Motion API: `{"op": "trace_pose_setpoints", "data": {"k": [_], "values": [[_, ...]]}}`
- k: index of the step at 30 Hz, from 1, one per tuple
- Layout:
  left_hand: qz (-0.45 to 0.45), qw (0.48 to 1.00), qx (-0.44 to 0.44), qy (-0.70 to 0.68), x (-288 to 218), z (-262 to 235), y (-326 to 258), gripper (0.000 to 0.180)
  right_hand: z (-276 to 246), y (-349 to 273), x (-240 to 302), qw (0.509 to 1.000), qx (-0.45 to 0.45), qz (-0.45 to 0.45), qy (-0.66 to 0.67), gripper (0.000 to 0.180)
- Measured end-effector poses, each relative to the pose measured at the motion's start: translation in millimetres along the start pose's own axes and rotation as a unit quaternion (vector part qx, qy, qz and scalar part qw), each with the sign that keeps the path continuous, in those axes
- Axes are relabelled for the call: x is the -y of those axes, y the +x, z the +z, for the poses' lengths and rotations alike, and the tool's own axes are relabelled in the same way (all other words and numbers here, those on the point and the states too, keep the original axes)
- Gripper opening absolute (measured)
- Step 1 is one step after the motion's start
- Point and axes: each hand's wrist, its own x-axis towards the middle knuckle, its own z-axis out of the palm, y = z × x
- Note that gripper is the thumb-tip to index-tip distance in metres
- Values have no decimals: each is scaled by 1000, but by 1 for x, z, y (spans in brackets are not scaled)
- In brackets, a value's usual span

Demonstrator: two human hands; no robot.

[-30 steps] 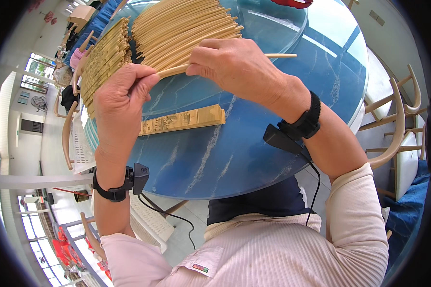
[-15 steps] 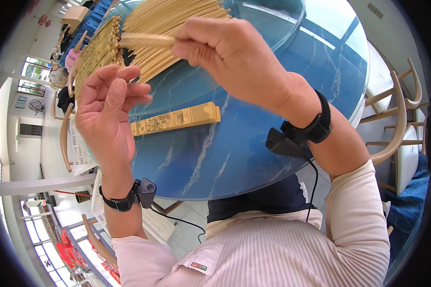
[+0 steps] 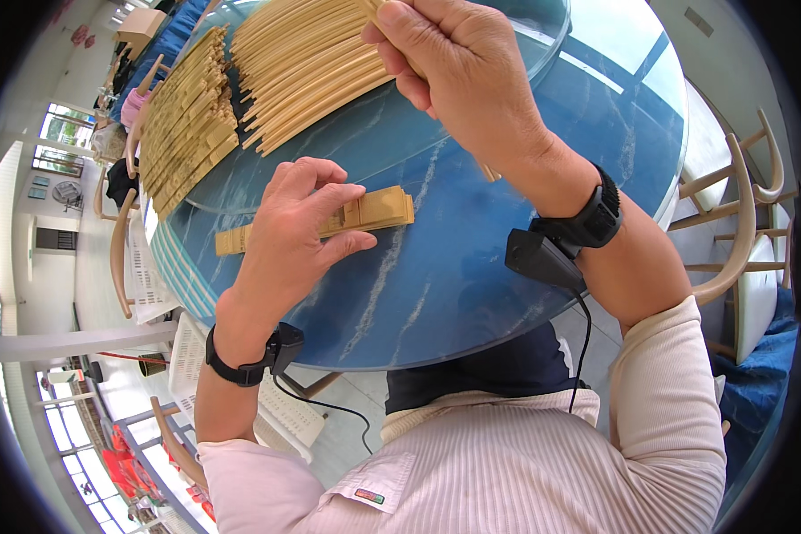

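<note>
My right hand (image 3: pixel 467 67) is closed around a pair of wooden chopsticks (image 3: pixel 489 173). Their ends poke out below the hand, and the rest is mostly hidden by it. Over a small stack of gold printed paper sleeves (image 3: pixel 384 207) hovers my left hand (image 3: pixel 298 218), its thumb and forefinger apart on either side of the stack. Whether the fingertips touch the paper I cannot tell. Beyond the hands lies a big heap of loose chopsticks (image 3: pixel 307 62). Left of it, many gold sleeved packets (image 3: pixel 187 116) are piled side by side.
Everything lies on a round blue marbled table (image 3: pixel 454 294) with a glass turntable (image 3: pixel 543 40) at its far side. Wooden chairs (image 3: pixel 743 214) stand to the right. A white slatted chair (image 3: pixel 187 356) is at the lower left. Thin cables hang from both wrist straps.
My right hand has moved right and farther away with the chopsticks, away from the left hand. My left hand has turned and come right, over the stack of sleeves.
</note>
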Motion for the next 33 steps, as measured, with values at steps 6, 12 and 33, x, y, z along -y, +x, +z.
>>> {"op": "trace_pose_setpoints", "data": {"k": [6, 12, 33], "values": [[-14, 999, 41, 2, 4, 0, 3, 50, -2, 3, -11, 1000, -1, -12, 5, 34], [-42, 995, 52, -77, 11, -2, 3, 44, -4, 4, -6, 985, 1, -87, -152, 35], [-178, 824, -139, -519, -35, 15, -2, 21, -3, 2, 15, 987, 77, 101, -98, 15]]}}
